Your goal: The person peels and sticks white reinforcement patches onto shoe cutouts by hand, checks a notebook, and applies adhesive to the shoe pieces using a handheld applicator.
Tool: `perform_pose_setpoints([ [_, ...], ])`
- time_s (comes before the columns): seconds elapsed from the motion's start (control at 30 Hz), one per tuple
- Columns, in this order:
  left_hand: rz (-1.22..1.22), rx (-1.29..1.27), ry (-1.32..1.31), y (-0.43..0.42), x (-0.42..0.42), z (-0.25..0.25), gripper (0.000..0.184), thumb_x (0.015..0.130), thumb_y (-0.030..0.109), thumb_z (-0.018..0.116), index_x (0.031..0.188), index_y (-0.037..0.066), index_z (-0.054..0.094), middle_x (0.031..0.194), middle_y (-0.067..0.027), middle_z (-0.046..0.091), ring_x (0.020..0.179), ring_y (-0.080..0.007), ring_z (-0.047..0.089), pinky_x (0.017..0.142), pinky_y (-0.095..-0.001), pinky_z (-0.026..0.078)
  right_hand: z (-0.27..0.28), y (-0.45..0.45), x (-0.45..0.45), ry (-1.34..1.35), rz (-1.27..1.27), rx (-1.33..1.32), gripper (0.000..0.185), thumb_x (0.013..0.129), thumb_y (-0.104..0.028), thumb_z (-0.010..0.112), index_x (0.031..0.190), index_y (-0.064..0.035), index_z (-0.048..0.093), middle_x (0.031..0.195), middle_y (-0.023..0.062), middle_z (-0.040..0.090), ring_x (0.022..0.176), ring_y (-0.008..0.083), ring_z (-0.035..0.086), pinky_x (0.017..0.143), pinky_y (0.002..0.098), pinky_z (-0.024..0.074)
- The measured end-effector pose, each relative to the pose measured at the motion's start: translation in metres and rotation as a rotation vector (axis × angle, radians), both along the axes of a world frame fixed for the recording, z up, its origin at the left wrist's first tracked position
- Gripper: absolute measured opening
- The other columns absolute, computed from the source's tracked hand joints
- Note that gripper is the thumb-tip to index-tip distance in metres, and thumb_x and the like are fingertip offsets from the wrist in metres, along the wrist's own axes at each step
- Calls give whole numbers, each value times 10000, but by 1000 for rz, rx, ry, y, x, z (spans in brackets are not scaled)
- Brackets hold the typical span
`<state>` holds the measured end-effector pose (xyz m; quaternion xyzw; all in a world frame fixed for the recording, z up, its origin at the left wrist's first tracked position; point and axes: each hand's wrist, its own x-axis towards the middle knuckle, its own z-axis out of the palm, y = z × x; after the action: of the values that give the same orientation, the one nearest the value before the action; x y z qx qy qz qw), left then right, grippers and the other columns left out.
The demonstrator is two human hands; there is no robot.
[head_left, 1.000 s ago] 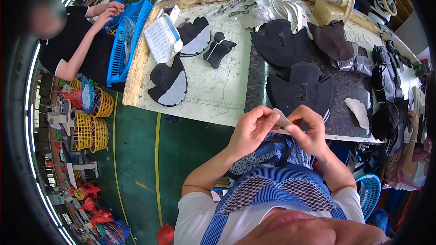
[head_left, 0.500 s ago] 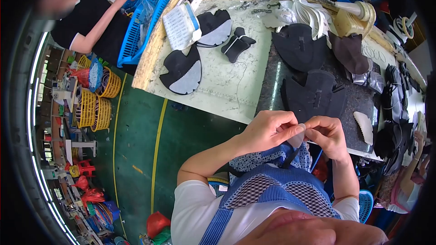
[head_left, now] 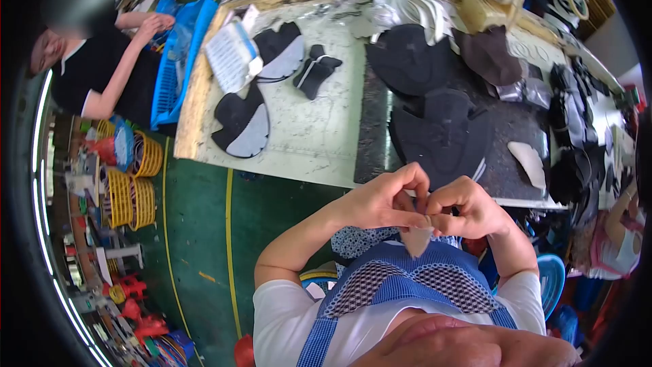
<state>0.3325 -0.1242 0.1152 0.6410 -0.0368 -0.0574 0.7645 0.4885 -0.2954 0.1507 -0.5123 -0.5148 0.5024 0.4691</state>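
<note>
My left hand point(head_left: 387, 198) and my right hand point(head_left: 468, 208) meet in front of my chest, both pinching a small pale grey piece point(head_left: 415, 239). Its pointed end hangs below my fingers; the upper part is hidden by them. Just beyond the hands lies a black fabric piece point(head_left: 441, 132) on the dark slab point(head_left: 373, 156), with another black piece point(head_left: 409, 58) behind it. A pale piece with a scalloped edge point(head_left: 528, 163) rests on the slab to the right.
On the white tabletop point(head_left: 319, 143) lie black-and-grey pieces point(head_left: 242, 122), a small black bundle point(head_left: 315, 73) and a written-on packet point(head_left: 233, 58). A person stands at left beside a blue basket point(head_left: 178, 68). White strips point(head_left: 412, 10) lie at the back; another person's arm shows at far right.
The pale grey piece has turned so its point hangs down, and my hands have come lower over the apron. The whole view has shifted as the head moved.
</note>
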Motion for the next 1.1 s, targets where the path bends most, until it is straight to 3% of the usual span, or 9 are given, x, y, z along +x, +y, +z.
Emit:
perform_pose_setpoints([
  [0.13, 161, 367, -276, 0, 7, 9, 742, 795, 246, 873, 1403, 106, 472, 1146, -72, 543, 1057, -162, 589, 683, -263, 534, -11, -3, 0, 131, -85, 12, 125, 780, -67, 668, 686, 1, 620, 611, 18, 592, 561, 83, 532, 494, 266, 377],
  [0.3, 443, 717, -892, -13, 16, 18, 229, 826, 167, 802, 1034, 122, 718, 1203, -66, 588, 1089, -272, 595, 905, -400, 477, -51, -8, -2, 611, -257, 29, 153, 728, -142, 624, 721, 9, 644, 753, 63, 672, 689, 129, 619, 614, 258, 472],
  [0.5, 487, 857, -1077, -18, 18, 13, 138, 846, 183, 706, 940, 126, 622, 1227, -65, 603, 1137, -287, 595, 953, -420, 481, -64, 6, -5, 1226, -325, 65, 280, 794, -206, 517, 904, -6, 679, 1001, 139, 700, 853, 228, 676, 787, 354, 559],
  [0.7, 535, 1010, -1108, -18, 30, 8, 218, 794, 123, 698, 1002, 67, 665, 1236, -87, 603, 1191, -308, 576, 1031, -469, 478, -49, -6, -20, 803, -827, 34, 343, 925, -310, 553, 1047, -8, 658, 1044, 79, 680, 903, 177, 657, 793, 331, 536],
  [0.83, 452, 1128, -1259, -33, 40, 14, 112, 724, 140, 716, 717, 103, 610, 1168, -86, 612, 1182, -307, 572, 1074, -492, 459, -35, -14, -11, 308, -640, -3, 195, 995, -191, 563, 949, -40, 677, 890, 27, 670, 785, 104, 619, 707, 258, 488],
  [0.93, 317, 956, -1320, -63, 49, 2, 167, 680, 153, 710, 640, 111, 554, 1103, -90, 602, 1135, -301, 579, 1092, -513, 437, -36, -12, -14, 533, -890, -141, 218, 1024, -224, 570, 909, -66, 667, 848, -4, 645, 717, 89, 592, 640, 252, 470],
  [1.0, 116, 763, -1345, -78, 48, 8, 270, 731, 202, 741, 599, 95, 531, 1002, -95, 602, 1045, -300, 603, 1053, -513, 458, -77, -33, 9, 12, -1047, -57, 225, 1045, -297, 581, 971, -100, 662, 847, -34, 634, 704, 65, 578, 607, 232, 451],
  [1.03, 86, 553, -1321, -87, 47, 8, 292, 759, 221, 736, 596, 93, 531, 955, -85, 601, 1021, -300, 611, 1017, -501, 473, -80, -35, 16, 648, -1180, -123, 232, 1048, -316, 581, 994, -105, 662, 857, -38, 636, 722, 58, 580, 616, 225, 450],
  [1.1, 22, 142, -1233, -105, 44, 7, 344, 815, 258, 727, 589, 89, 531, 861, -64, 600, 974, -301, 625, 944, -479, 504, -102, -71, 46, 486, -1279, -40, 226, 1039, -320, 600, 1009, -105, 666, 873, -31, 643, 752, 63, 587, 651, 228, 459],
])
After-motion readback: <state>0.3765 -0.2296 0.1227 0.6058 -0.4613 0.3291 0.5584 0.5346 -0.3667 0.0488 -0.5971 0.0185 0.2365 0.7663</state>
